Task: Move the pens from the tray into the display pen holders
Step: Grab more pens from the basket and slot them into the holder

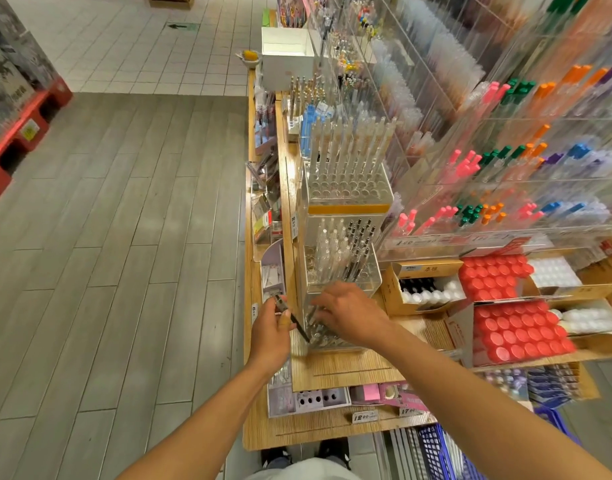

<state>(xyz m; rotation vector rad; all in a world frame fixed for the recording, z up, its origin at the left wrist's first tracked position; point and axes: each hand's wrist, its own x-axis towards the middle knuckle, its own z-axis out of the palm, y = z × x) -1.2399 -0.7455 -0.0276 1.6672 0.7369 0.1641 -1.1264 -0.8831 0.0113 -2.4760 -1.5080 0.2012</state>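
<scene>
Pens (318, 329), slim, dark and partly clear, lie in a clear plastic tray (332, 346) on the wood-grain bench (346, 368). The right hand (349, 311) reaches into it, fingers curled among them; its grip cannot be told. At nine o'clock, the left hand (271, 332) pinches one dark pen (292, 318), tilted. At twelve o'clock stand tiered clear acrylic pen holders (342, 261).

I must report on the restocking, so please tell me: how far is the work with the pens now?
Done: the middle holder already stands part filled with clear and black pens. In hand: the left hand holds a dark pen tilted toward the nearest holder, while the right hand reaches into that holder among its pens. Left: many holes in the top holder show empty. The tray is not clearly visible, so the remaining count is unknown.
</scene>
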